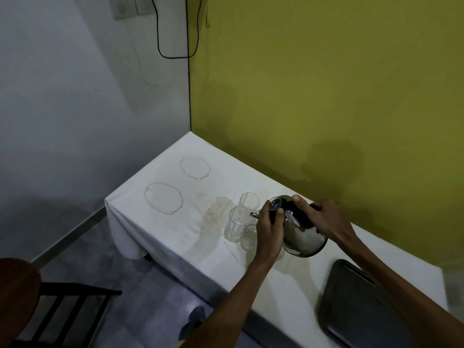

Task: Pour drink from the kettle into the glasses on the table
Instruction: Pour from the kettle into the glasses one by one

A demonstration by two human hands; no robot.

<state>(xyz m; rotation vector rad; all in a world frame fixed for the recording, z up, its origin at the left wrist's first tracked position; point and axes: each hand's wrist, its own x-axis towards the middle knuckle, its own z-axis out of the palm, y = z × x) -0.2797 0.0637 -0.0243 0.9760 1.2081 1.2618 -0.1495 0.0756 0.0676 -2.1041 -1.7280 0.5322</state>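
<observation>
Two hands hold a steel kettle [300, 232] above the surface [175, 222], seen from the head camera. The right hand [324, 218] is closed around the black handle on the top of the kettle, with the thumb lying over the upper rim. The left hand [270, 226] is pressed on the lid side of the kettle, with its fingers bent around the black knob, so the kettle sits between both hands.

The kettle is tilted strongly to the left. Its round flat bottom faces to the lower right, and its thin spout [254, 215] points left, toward the glasses. The long axis goes from the bottom at the lower right to the lid at the upper left. The tip of the spout is at the rim of the middle glass [237, 223].

Three clear glasses stand close together just left of the left hand: the rear glass [249, 202], the middle glass, and the front glass [249, 238], which is partly hidden by the left hand. They are transparent, with ribbed walls.

The kettle body is shiny, rounded metal. A white cloth covers the surface and has brown ring-shaped stains [163, 198]. A dark rectangular tray [351, 305] with rounded corners lies near the right forearm.
</observation>
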